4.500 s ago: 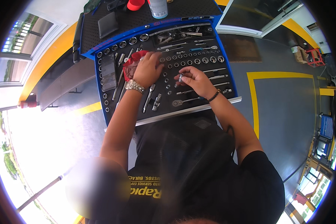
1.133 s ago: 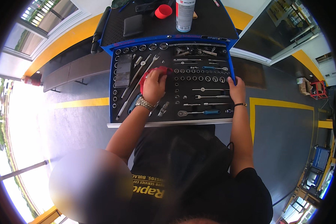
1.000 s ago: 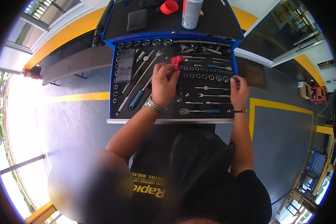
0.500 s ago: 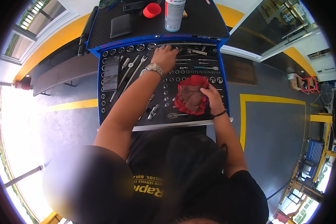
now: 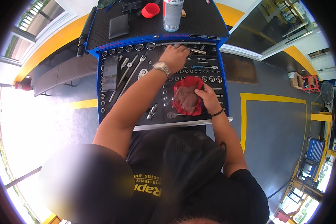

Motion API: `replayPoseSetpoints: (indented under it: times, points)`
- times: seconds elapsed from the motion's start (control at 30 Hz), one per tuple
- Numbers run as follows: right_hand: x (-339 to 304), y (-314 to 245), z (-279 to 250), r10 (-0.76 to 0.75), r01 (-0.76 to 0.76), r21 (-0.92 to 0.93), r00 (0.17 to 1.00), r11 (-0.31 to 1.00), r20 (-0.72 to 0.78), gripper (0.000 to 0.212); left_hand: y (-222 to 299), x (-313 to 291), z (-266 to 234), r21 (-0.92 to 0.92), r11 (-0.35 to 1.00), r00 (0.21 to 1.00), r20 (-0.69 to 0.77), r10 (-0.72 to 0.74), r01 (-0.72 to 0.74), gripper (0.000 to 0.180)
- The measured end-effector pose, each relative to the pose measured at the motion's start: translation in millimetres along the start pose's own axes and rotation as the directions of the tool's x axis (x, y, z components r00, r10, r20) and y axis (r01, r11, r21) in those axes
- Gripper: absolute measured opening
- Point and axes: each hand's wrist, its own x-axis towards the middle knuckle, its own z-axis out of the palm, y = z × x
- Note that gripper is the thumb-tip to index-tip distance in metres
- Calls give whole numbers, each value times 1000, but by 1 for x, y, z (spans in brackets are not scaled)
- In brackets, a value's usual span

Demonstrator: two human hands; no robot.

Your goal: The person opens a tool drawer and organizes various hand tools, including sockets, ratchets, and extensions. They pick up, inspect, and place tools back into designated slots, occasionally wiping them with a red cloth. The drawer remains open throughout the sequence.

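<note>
My left hand [image 5: 174,56] reaches palm down to the back of an open tool drawer [image 5: 158,117]. Its fingers bend over the back compartment beside a chrome cylindrical tool [image 5: 198,52]; the fingertips are hidden, so whether they grip anything does not show. My right hand [image 5: 209,98] pinches a crumpled red cloth [image 5: 188,96] with a dull brownish middle, over the drawer's right half. Below the cloth lies a ratchet [image 5: 172,115]. Sockets [image 5: 139,47] line the drawer's back left edge. Long chrome bars [image 5: 132,76] and a universal joint [image 5: 152,111] lie near my left forearm.
A phone-like dark slab [image 5: 110,73] lies on the drawer's left side. On the cabinet top stand a spray can [image 5: 173,16] and a red cup [image 5: 150,10], with a black wallet [image 5: 118,26] nearby. A bench [image 5: 59,71] stands left; a fan [image 5: 327,92] is far right.
My left hand has slid to the right along the back of the drawer. The red cloth in my right hand has shifted a little left and been bunched differently.
</note>
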Motion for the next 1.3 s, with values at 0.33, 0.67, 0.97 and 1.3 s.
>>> replayPoseSetpoints:
  times: [0.33, 0.67, 0.97, 1.3]
  points:
    - [-3, 3, 0, 16, -17, 15, 998, 1000, 64, 39, 34, 85, 29, 59, 985, 959, 247, 141, -160, 29]
    - [-5, 1, 1, 37, -38, 23, 999, 999, 30, 38, 29, 70, 16, -314, 949, 1000, 23, -5, 12, 24]
    - [-11, -10, -6, 115, -92, 386, 993, 918, -39, 41, 57, -18, -81, -944, -313, 858, 243, -453, 102, 19]
    - [3, -85, 38, -137, -294, 683, 854, 669, 502, 45, 75, -127, -118, -974, -223, 841, 94, -533, -32, 16]
